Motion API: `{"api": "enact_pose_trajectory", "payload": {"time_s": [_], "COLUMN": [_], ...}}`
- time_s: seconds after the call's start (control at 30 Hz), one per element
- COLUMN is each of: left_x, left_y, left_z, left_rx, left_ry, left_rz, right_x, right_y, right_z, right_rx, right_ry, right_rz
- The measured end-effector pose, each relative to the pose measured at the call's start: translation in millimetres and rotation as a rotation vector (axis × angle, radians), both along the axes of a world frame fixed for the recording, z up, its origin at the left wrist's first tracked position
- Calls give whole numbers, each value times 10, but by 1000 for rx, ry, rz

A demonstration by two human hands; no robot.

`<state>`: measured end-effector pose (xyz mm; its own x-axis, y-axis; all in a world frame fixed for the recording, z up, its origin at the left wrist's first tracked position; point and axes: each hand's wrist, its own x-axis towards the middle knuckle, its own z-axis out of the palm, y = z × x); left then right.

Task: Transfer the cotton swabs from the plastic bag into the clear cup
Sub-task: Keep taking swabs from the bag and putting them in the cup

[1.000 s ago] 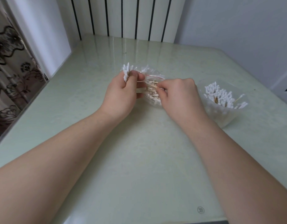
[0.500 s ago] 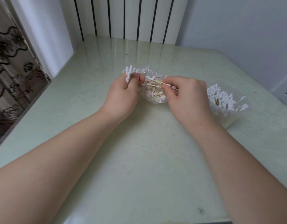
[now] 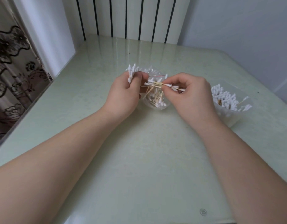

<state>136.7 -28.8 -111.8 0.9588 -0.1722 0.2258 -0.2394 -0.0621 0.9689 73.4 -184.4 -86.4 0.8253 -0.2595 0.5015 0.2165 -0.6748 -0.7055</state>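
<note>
Cotton swabs (image 3: 155, 101) sit in plastic bag (image 3: 150, 105), w/ left grip (image 3: 123, 94) holding it; right grip (image 3: 194, 96) pinches a few. Draw straight out, keep bunch tight, then to clear cup (image 3: 231, 118) nearby.

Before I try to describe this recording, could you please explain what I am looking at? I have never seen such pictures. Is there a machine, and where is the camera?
There is no machine here: a person works with two bare hands. The only camera sits on the person's head and looks forward and down, so you see both forearms from above. The left hand holds a plastic bag near the middle of a pale green table; white swab tips stick up above its fingers. The right hand pinches a few cotton swabs at the bag's mouth. To the right stands a clear cup, which already holds many more of them. A patterned curtain hangs at the far left.
</note>
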Motion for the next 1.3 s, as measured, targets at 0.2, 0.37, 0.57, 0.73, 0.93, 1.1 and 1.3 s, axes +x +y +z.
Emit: {"api": "enact_pose_trajectory", "payload": {"time_s": [0.2, 0.37, 0.57, 0.73, 0.93, 1.1, 1.3], "left_x": [-40, -45, -15, 11, -37, -47, -53], "left_y": [1, 1, -6, 25, 87, 80, -4], "left_z": [4, 8, 8, 19, 116, 138, 79], "left_rx": [-6, -15, 52, 9, -127, -139, -135], "left_ry": [21, 15, 14, 72, 73, 150, 223], "left_rz": [-145, -200, -186, -95, -233, -139, -137], "right_x": [22, 26, 16, -1, -3, 7, 36], "right_y": [20, 41, 71, 24, 31, 34, 58], "right_z": [-15, -19, 23, 64, 75, 84, 66], "right_rx": [138, 205, 367, 445, 520, 599, 798], "right_ry": [12, 50, 116, 131, 96, 67, 16], "right_rz": [52, 95, 152, 104, 72, 98, 231]}}
